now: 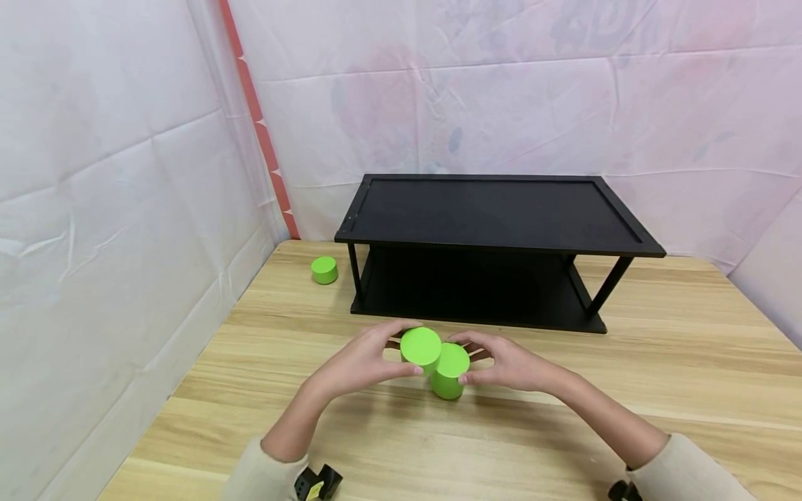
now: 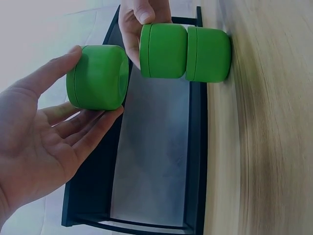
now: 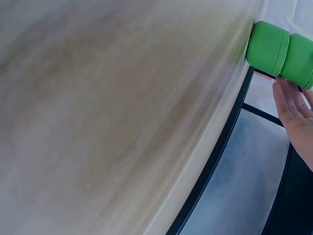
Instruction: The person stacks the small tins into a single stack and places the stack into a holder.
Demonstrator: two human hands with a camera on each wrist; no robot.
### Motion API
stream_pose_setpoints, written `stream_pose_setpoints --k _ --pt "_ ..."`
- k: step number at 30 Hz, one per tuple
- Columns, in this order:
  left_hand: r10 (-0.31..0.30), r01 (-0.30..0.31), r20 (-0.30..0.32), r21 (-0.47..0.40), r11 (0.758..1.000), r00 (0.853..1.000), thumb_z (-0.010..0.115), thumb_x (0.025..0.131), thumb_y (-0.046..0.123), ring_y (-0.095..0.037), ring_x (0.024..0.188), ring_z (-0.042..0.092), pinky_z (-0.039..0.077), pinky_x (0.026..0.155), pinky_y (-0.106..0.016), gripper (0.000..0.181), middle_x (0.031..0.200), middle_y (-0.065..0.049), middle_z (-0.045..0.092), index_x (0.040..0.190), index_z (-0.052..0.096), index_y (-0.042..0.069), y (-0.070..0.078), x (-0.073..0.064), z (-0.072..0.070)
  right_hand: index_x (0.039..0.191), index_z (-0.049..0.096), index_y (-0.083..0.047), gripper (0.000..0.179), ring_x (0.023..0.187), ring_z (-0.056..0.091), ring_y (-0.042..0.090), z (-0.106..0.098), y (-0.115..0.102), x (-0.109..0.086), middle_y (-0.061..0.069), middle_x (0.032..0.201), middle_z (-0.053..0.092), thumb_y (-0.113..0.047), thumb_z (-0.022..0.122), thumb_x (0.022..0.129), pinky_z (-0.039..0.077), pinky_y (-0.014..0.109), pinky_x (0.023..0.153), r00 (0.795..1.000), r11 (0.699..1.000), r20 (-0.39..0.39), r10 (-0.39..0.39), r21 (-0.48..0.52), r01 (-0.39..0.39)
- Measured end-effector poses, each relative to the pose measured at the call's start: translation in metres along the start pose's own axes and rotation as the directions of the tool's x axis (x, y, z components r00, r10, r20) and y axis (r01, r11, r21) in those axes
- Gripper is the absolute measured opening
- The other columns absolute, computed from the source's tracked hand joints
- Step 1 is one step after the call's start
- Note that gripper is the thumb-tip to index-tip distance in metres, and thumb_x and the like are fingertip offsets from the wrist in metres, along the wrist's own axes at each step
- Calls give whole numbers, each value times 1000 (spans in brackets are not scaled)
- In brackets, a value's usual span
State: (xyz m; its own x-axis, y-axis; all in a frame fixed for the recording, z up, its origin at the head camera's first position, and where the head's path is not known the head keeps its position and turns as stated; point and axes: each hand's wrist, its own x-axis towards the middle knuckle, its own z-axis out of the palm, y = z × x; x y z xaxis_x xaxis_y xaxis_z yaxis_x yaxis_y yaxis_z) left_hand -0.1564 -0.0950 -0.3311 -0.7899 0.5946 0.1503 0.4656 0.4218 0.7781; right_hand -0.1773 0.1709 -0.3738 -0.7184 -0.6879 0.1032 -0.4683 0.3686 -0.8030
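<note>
Two round green lidded containers stand stacked on the table; the lower container (image 2: 210, 55) sits on the wood and the upper container (image 2: 164, 51) rests on its lid. My right hand (image 1: 514, 363) grips the upper one from the right, thumb on the near side and fingers behind. My left hand (image 1: 360, 358) holds another green container (image 1: 421, 346) in the air between thumb and fingers. It is higher than the stack's top and just left of it, overlapping it in the head view. The left wrist view shows a gap between this held container (image 2: 98, 78) and the stack.
A black two-level shelf (image 1: 495, 212) stands behind the hands, its lower board (image 1: 464, 285) close to the stack. Another green container (image 1: 324, 270) sits at the back left of the wooden table (image 1: 250, 396). White fabric (image 1: 125, 174) hangs along the left and back.
</note>
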Motion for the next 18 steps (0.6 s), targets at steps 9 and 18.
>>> stream_pose_setpoints --k 9,18 --pt "4 -4 7 20 1000 1000 74 79 26 -14 104 54 46 88 -35 58 121 2 54 128 50 10 1 6 3 128 49 -6 57 104 55 21 0 0 0 5 121 53 -29 72 81 47 35 87 1000 1000 3 13 10 -14" --pt "20 -20 9 27 999 1000 74 79 28 -13 103 54 46 87 -28 56 118 4 55 127 52 12 3 12 7 127 49 -5 58 104 55 22 -1 1 0 8 122 53 -30 72 80 46 35 88 1000 1000 1 11 20 -11"
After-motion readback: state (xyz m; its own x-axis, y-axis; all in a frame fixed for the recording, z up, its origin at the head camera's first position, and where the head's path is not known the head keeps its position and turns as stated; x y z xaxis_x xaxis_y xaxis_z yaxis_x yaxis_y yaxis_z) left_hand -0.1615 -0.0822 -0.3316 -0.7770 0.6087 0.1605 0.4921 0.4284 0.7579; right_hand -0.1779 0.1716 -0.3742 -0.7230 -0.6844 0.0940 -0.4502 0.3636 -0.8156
